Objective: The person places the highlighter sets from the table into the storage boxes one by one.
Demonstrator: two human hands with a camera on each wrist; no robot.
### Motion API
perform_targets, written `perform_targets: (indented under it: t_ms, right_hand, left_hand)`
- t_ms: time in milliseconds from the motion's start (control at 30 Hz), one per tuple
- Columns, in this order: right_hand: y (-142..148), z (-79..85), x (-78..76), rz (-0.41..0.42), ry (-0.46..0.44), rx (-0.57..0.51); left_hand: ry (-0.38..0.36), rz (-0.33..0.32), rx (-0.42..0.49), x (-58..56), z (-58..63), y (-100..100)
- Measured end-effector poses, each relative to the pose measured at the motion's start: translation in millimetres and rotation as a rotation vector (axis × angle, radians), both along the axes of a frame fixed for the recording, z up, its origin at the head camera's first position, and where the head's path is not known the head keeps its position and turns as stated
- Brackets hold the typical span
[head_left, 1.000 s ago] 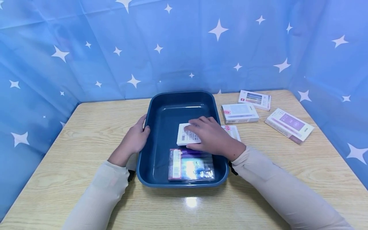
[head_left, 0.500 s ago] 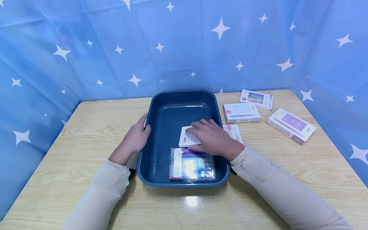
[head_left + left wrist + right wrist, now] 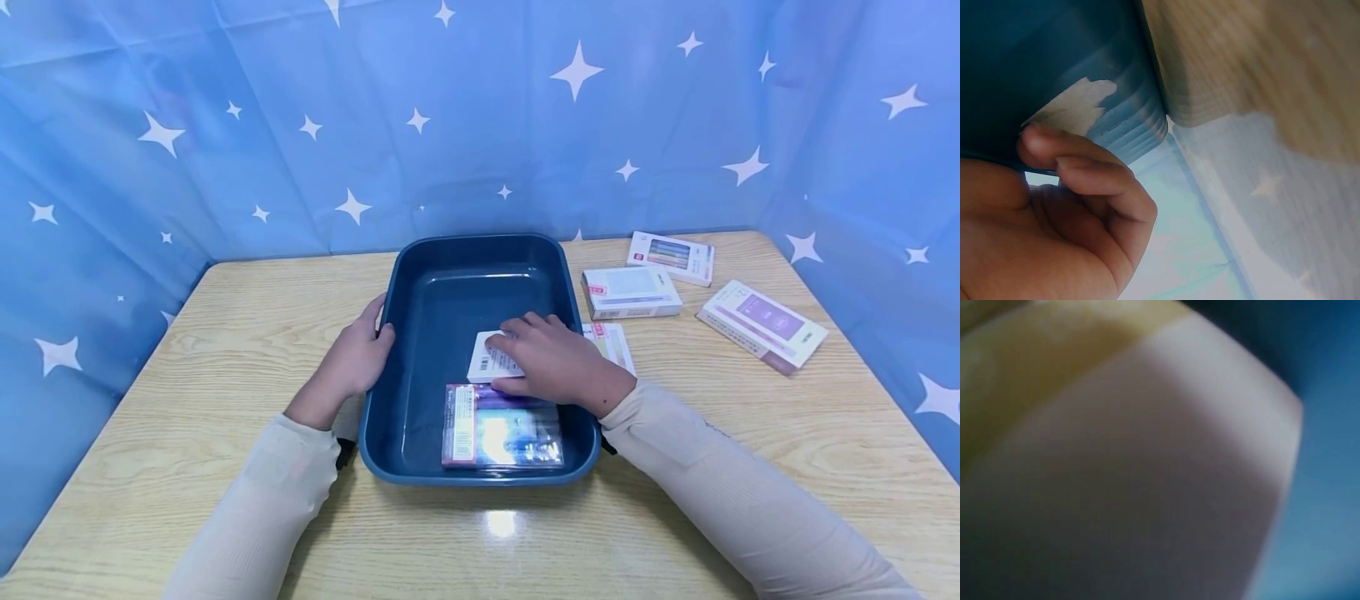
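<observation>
A deep blue plastic tray [image 3: 480,479] stands on the wooden table. My left hand [image 3: 351,357] holds its left side at the rim; in the left wrist view, curled fingers [image 3: 1094,172] lie against the outer wall. Inside the tray, my right hand [image 3: 551,362] grips a small white box [image 3: 483,364] printed with text and a barcode, mostly covered by the hand. In front of it lies a shiny clear pack [image 3: 506,429] with purple and blue contents and a label at its left end. The right wrist view is blurred, with a pale box surface [image 3: 1147,456] filling it.
Right of the tray, partly behind my right hand, lies a white box [image 3: 618,346]. Further back are another white box [image 3: 632,292], a windowed box with coloured sticks [image 3: 671,257] and a white-and-purple box [image 3: 763,325]. A blue starred cloth [image 3: 480,125] hangs around the table.
The white box and the right hand have shifted slightly toward the clear pack, and the box has settled lower in the tray. The left hand keeps its hold; the view has drifted slightly.
</observation>
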State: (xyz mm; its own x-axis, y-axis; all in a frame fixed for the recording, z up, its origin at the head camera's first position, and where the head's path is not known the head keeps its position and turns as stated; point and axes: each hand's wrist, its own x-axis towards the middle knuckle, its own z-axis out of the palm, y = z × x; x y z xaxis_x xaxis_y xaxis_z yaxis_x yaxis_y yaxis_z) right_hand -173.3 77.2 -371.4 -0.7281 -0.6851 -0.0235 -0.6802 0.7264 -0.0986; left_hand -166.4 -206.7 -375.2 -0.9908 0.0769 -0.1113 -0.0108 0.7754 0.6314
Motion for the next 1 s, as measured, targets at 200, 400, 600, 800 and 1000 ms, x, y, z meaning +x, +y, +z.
perform_targets:
  t_ms: [200, 400, 600, 800, 1000]
  right_hand:
    - [-0.7, 0.1, -0.1, -0.001, -0.019, 0.01]
    - [-0.9, 0.2, 0.0, -0.016, -0.049, 0.021]
    - [-1.2, 0.8, 0.4, -0.027, -0.088, 0.035]
    - [-1.0, 0.5, -0.7, -0.021, -0.1, 0.048]
    - [-1.2, 0.1, -1.9, -0.013, -0.102, 0.05]
  left_hand:
    - [0.0, 0.002, 0.005, 0.7, -0.3, 0.5]
    - [-0.006, 0.005, 0.018, 0.8, -1.9, 0.0]
    - [-0.003, 0.005, 0.017, 0.3, -2.7, -0.6]
    - [-0.001, 0.002, 0.003, -0.2, -1.7, -0.7]
    - [-0.003, 0.004, 0.009, -0.5, -2.0, -1.0]
